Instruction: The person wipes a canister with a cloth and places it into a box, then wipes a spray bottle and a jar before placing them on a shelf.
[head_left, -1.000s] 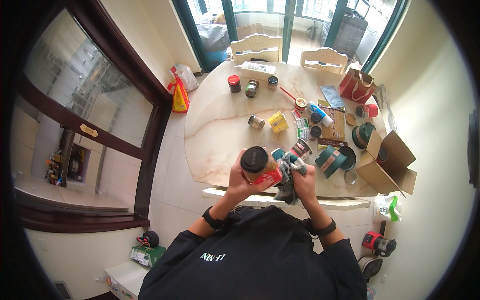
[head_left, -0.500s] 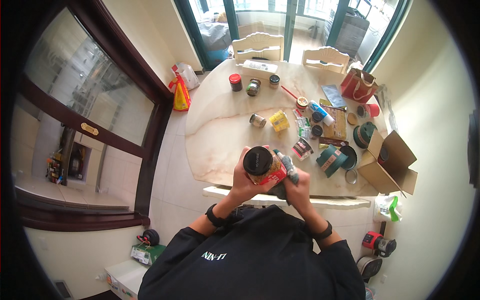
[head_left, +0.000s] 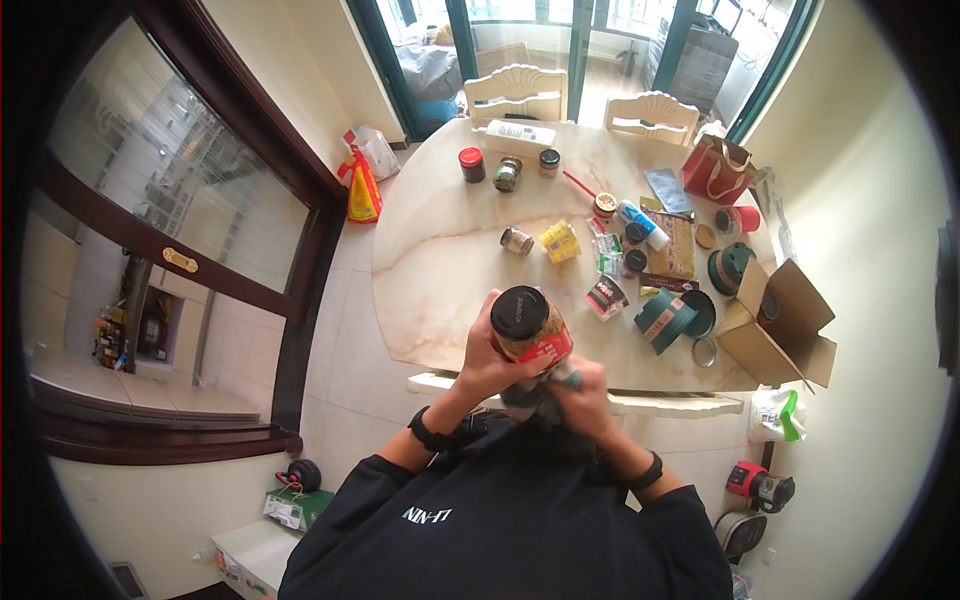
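Note:
My left hand (head_left: 487, 358) is wrapped round a clear jar (head_left: 536, 332) with a black lid and a red label, held above the table's near edge. The jar leans, its lid up and away from me. In my right hand (head_left: 585, 398) is a bunched grey-green cloth (head_left: 537, 397), pressed against the jar's lower end. Motion blurs the right fingers and the cloth a little. Beyond the jar, a small jar (head_left: 516, 240) lies tilted on the table, beside a yellow packet (head_left: 560, 241). A dark printed cup (head_left: 606, 298) stands to the right of the hands.
The marble-look table (head_left: 430, 290) carries a red-lidded jar (head_left: 471, 165), a white bottle (head_left: 520, 134) and a green pot (head_left: 664, 321). At its right edge are an open cardboard box (head_left: 778, 325) and a red paper bag (head_left: 717, 168). Two chairs stand at the far side.
My right hand and the cloth have moved down and left, from the jar's right side to its lower end. The jar has tipped slightly, still in my left hand.

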